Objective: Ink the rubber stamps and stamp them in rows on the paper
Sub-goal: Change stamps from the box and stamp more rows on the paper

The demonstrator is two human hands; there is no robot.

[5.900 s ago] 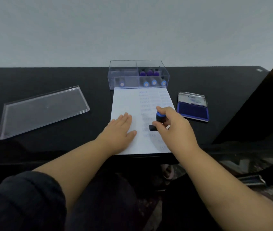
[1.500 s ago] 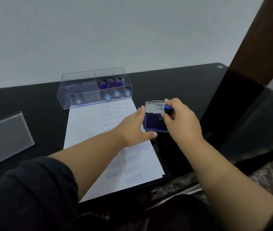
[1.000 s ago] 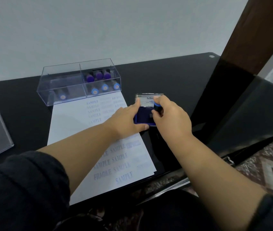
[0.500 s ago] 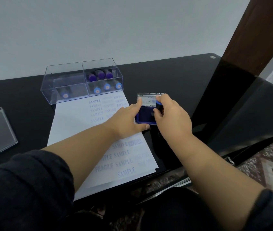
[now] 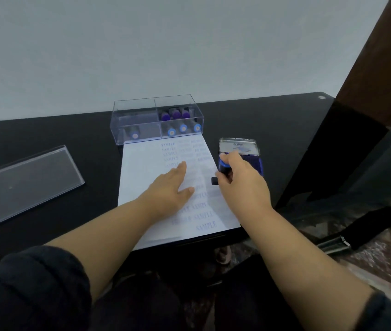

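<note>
Paper (image 5: pixel 142 168) is mostly filled with rows already (left column looks blank), pressed flat by the left hand (image 5: pixel 168 187); a stamp (image 5: pixel 223 167) is gripped in the right hand (image 5: pixel 242 185).

The paper (image 5: pixel 142 177) has bare white room on its left half, beyond the flat left hand (image 5: pixel 168 189) pressing its middle. The right hand (image 5: pixel 240 185) with its stamp (image 5: pixel 224 167) hangs over the paper's right edge, just beside the open ink pad (image 5: pixel 241 152), which blocks that side. The clear box (image 5: pixel 156 120) walls off the paper's far end. Leftward the black bench (image 5: pixel 94 139) lies open as far as the lid (image 5: pixel 22 185) (lying flat). A dark wooden post (image 5: pixel 366 91) closes the right.
</note>
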